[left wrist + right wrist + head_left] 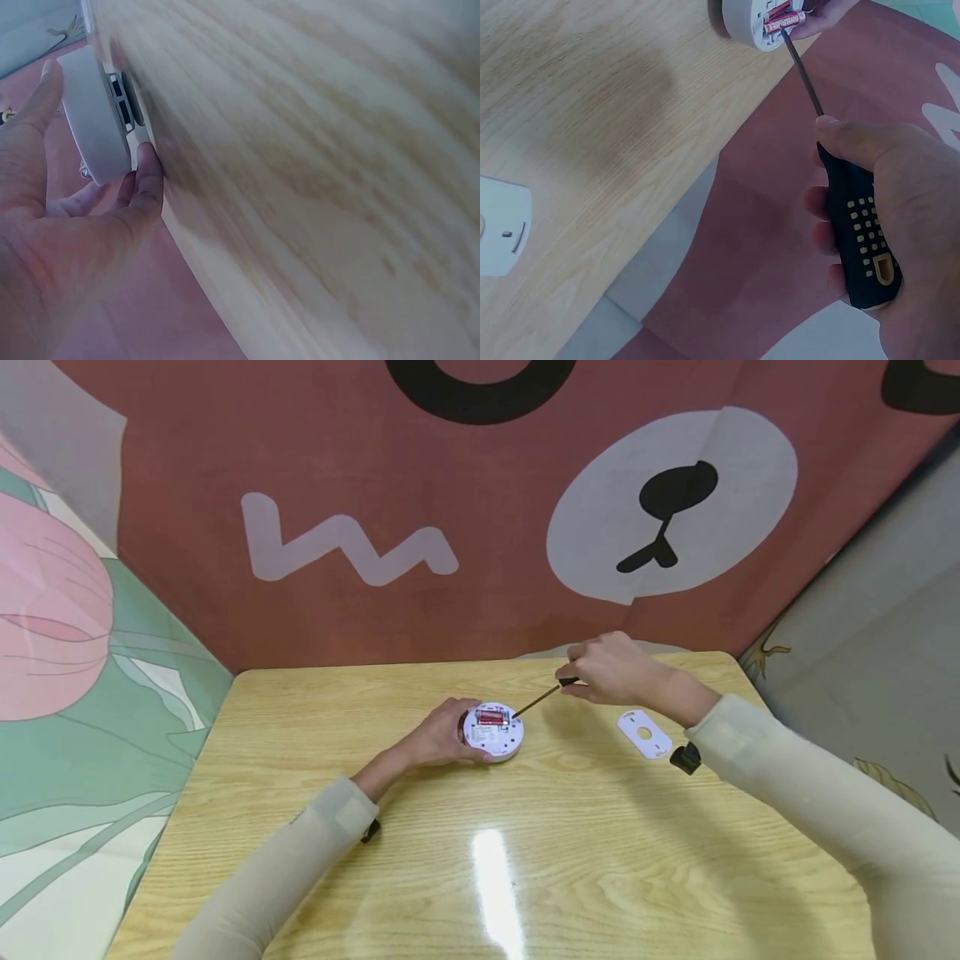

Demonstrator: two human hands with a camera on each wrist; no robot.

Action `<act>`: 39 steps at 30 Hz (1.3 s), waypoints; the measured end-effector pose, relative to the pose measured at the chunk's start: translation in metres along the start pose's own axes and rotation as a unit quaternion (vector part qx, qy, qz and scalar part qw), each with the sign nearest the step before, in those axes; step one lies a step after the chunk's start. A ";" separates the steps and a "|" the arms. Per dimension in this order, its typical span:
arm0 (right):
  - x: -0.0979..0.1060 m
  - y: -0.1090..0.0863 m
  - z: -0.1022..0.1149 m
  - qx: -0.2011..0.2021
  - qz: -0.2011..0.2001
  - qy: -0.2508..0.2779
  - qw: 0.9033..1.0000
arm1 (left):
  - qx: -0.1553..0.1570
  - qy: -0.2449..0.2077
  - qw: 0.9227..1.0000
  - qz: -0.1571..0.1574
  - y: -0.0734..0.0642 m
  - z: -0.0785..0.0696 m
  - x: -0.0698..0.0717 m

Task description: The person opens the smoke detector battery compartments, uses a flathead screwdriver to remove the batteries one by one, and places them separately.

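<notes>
A round white smoke alarm (493, 745) lies on the table with its back facing up and red batteries (492, 717) showing in it. My left hand (442, 732) grips its side between thumb and fingers; the left wrist view shows the white casing (94, 112) and its dark vent slots up close. In my right hand (611, 668) is a screwdriver (859, 225) with a black, yellow-dotted handle. Its thin shaft slants down to the alarm's back, and the tip is at the edge of the batteries. Whether the tip touches a battery or the casing, I cannot tell.
A white mounting plate (644, 734) with a round centre hole lies on the wooden table (390, 877), to the right of the alarm. Behind the table's far edge hangs a reddish cloth (337, 618) with a printed animal face.
</notes>
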State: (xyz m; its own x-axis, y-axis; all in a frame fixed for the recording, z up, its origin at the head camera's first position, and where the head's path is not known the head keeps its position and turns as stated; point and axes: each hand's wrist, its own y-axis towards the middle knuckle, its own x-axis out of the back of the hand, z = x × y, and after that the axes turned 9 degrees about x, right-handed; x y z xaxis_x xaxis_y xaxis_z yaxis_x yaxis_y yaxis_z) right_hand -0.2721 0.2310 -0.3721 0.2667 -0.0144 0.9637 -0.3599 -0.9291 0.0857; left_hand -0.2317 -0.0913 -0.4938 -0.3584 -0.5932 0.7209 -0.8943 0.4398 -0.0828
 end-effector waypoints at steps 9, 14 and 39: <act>0.004 0.013 0.002 0.002 0.019 -0.006 1.000 | 0.001 0.000 1.000 -0.011 0.000 -0.002 -0.002; 0.006 0.019 0.002 -0.005 0.042 -0.010 0.999 | 0.016 -0.008 1.000 -0.010 0.000 -0.004 -0.004; 0.034 0.079 0.026 0.022 0.143 -0.119 0.982 | 0.037 -0.032 0.999 -0.012 0.005 -0.009 -0.006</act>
State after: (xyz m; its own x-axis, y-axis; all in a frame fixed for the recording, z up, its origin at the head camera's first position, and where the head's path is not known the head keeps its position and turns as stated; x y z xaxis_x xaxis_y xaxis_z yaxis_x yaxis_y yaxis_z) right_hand -0.2683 0.1476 -0.3393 0.3639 -0.3577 0.8600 -0.4122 -0.8898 -0.1957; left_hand -0.2317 -0.0793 -0.4918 -0.3520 -0.6460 0.6774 -0.9192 0.3752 -0.1197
